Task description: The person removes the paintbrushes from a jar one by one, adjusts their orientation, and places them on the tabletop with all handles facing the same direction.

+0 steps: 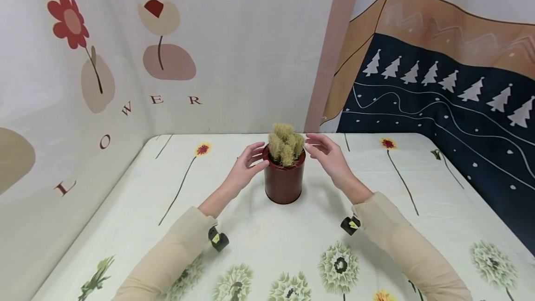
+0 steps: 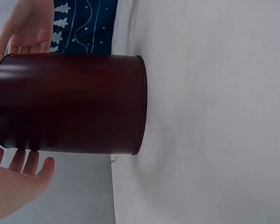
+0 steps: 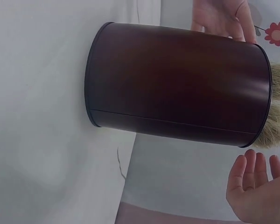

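A dark red cylindrical pot (image 1: 283, 184) stands upright on the white cloth in the head view. Bushy, yellow-green, bristly tufts (image 1: 286, 145) rise out of its top. My left hand (image 1: 247, 166) is at the pot's left side, fingers relaxed, with fingertips right at the upper rim. On the other side, my right hand (image 1: 330, 154) is held beside the tufts with its fingers loosely bent. In the right wrist view, a small gap shows between the right fingertips (image 3: 250, 156) and the pot. The pot's wall lies between the two hands, and neither hand grips it.
A white tablecloth (image 1: 251, 226) printed with flowers and dandelions covers the table. Behind it hangs a pale curtain (image 1: 251, 50) with flower prints and letters. A dark blue cloth (image 1: 388, 101) with white trees hangs at the right. Small black devices are strapped to both wrists.
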A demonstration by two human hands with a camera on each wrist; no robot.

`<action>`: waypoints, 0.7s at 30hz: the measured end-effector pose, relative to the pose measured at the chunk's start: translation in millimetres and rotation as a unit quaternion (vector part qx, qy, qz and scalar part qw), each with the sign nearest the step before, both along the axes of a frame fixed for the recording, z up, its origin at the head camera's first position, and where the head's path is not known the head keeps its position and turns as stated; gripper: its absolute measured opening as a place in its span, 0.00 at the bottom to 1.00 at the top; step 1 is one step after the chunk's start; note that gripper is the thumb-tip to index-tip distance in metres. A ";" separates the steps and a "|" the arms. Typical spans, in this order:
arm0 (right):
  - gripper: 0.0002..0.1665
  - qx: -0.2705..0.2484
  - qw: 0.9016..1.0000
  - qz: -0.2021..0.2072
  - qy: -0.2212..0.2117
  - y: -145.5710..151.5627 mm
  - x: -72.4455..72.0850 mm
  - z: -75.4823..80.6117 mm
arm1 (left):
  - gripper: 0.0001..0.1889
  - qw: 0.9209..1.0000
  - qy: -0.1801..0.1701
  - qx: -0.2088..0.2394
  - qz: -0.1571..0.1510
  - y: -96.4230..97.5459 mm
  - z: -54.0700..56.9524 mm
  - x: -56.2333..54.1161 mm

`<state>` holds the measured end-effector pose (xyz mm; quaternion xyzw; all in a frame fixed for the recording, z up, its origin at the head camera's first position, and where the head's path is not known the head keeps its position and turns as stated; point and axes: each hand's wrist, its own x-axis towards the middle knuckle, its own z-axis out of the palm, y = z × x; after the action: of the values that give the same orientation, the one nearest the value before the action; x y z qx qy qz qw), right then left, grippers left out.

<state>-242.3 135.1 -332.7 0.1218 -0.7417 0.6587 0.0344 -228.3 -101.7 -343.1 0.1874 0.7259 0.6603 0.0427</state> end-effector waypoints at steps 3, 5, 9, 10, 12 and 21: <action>0.26 0.006 1.000 -0.004 0.006 -1.3 -2.0 -0.7 | 0.28 1.000 0.000 0.003 0.001 0.5 0.2 0.0; 0.26 0.011 1.000 -0.007 0.010 -2.0 -3.5 -1.3 | 0.27 1.000 0.000 0.003 0.001 0.8 0.2 -0.1; 0.25 0.020 1.000 -0.013 0.020 -3.7 -5.1 -1.2 | 0.27 1.000 0.003 0.000 0.000 1.5 0.3 0.2; 0.25 0.023 0.999 -0.015 0.023 -4.3 -5.1 -0.9 | 0.26 1.000 0.003 -0.001 0.000 1.6 0.3 0.3; 0.24 0.031 0.999 -0.018 0.029 -5.3 -5.9 -0.6 | 0.25 1.000 0.005 -0.003 0.000 1.9 0.2 0.3; 0.26 0.046 0.997 -0.024 0.056 -5.4 -14.0 -7.3 | 0.25 1.000 0.008 -0.003 0.001 1.6 -0.5 -0.3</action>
<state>-256.3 129.7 -340.0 0.1419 -0.7707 0.6151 0.0864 -228.6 -100.1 -343.6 0.1917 0.7282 0.6570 0.0365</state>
